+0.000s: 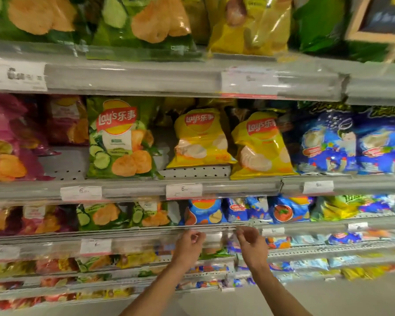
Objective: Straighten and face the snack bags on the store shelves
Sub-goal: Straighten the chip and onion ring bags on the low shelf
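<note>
Snack bags fill several shelves in front of me. On the middle shelf a green Lay's bag stands upright at the front edge. A yellow Lay's bag sits set back on the shelf, and a second yellow bag leans tilted at the front. Blue bags stand to their right. My left hand and my right hand hover side by side in front of the lower shelf edge, fingers loosely curled, holding nothing. A blue bag sits just above them.
Pink and red bags fill the left of the middle shelf. Large green and yellow bags line the top shelf. Price tags hang on the shelf rails. Lower shelves hold more small bags; the pale floor lies at lower right.
</note>
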The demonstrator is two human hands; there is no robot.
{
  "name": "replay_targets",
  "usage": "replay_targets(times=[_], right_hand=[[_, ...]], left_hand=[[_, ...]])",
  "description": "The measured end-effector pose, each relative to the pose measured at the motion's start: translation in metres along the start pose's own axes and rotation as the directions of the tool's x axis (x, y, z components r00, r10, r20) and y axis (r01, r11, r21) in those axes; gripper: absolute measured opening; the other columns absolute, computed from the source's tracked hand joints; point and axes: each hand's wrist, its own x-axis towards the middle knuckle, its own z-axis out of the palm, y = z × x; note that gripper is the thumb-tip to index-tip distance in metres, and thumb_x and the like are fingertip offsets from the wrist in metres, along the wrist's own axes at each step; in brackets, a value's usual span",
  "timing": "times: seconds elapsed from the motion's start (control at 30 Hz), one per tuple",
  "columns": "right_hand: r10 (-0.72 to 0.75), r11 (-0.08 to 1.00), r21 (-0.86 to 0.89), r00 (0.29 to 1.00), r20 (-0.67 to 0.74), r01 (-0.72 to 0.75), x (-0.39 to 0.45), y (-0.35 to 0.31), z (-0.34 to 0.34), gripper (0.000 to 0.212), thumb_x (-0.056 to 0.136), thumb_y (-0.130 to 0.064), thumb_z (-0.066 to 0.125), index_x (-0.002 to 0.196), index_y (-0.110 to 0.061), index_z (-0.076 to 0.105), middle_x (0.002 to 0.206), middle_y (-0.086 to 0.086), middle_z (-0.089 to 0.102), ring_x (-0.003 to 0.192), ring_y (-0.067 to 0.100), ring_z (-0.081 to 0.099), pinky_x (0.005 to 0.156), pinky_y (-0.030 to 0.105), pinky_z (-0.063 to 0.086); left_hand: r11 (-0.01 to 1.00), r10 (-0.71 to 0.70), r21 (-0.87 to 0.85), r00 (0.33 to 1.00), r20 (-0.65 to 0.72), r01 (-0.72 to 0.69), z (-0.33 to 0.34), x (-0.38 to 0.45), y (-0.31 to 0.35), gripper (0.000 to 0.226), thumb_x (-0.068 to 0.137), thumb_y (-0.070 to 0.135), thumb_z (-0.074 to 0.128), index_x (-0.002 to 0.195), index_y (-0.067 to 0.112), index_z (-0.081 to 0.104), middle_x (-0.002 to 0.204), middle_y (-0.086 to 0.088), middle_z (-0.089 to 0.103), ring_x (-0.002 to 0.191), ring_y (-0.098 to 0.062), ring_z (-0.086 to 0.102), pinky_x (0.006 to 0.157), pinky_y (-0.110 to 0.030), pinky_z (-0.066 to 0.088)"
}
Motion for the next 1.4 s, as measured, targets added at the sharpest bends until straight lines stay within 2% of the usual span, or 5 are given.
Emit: replay_targets(times=[0.3, 0.47, 0.67, 1.13, 1.4], right_hand=[[0.028, 0.995, -0.094, 0.992, -0.126, -0.040, 0.088, 0.036, -0.140, 0.014, 0.091, -0.019, 0.074, 0.099, -0.012, 0.066, 0.082, 0.002, 0.069, 0.091, 0.028, 0.071, 0.076, 0.031, 0.044], [-0.076, 0.992, -0.111, 0.992, -0.100, 0.064, 0.119, 0.039, -0.180, 0.032, 0.086, -0.024, 0.081, 0.108, -0.014, 0.061, 0.090, -0.001, 0.069, 0.075, -0.002, 0.064, 0.065, 0.009, 0.044], [-0.168, 0.966, -0.184, 0.982, 0.088, 0.182, 0.160, 0.028, -0.184, 0.061, 0.075, -0.031, 0.090, 0.122, -0.003, 0.062, 0.112, 0.009, 0.067, 0.105, 0.026, 0.064, 0.090, 0.046, 0.056], [0.007, 0.982, -0.182, 0.941, 0.337, 0.058, 0.212, 0.033, -0.169, 0.083, 0.059, -0.050, 0.096, 0.122, -0.015, 0.056, 0.117, 0.003, 0.069, 0.109, 0.021, 0.066, 0.098, 0.046, 0.055], [-0.046, 0.985, -0.150, 0.973, 0.225, 0.081, 0.201, 0.029, -0.167, 0.080, 0.066, -0.039, 0.095, 0.132, -0.015, 0.056, 0.121, 0.002, 0.070, 0.111, 0.022, 0.067, 0.100, 0.043, 0.054]], left_hand=[[0.997, 0.076, -0.010, 0.967, -0.242, -0.081, 0.124, 0.017, 0.075, 0.007, 0.095, 0.007, 0.063, 0.100, 0.005, 0.066, 0.085, 0.000, 0.060, 0.077, -0.015, 0.058, 0.070, -0.013, 0.043], [0.997, 0.047, 0.067, 0.918, -0.393, -0.023, 0.157, 0.036, 0.084, 0.025, 0.091, 0.006, 0.065, 0.115, 0.002, 0.064, 0.110, -0.019, 0.061, 0.101, -0.037, 0.059, 0.092, -0.048, 0.049], [0.996, -0.058, 0.039, 0.941, -0.335, 0.075, 0.157, 0.048, 0.097, 0.073, 0.078, 0.041, 0.082, 0.135, 0.007, 0.051, 0.129, -0.013, 0.057, 0.123, -0.033, 0.053, 0.105, -0.046, 0.045], [0.988, -0.079, -0.149, 0.975, -0.206, 0.048, 0.147, 0.094, 0.095, 0.046, 0.063, 0.024, 0.093, 0.090, 0.034, 0.057, 0.093, 0.018, 0.063, 0.087, -0.004, 0.059, 0.082, -0.019, 0.043], [0.977, -0.198, -0.124, 0.955, -0.222, 0.174, 0.140, 0.102, 0.090, 0.082, 0.050, 0.048, 0.095, 0.114, 0.010, 0.060, 0.115, -0.007, 0.067, 0.110, -0.030, 0.063, 0.101, -0.044, 0.050]])
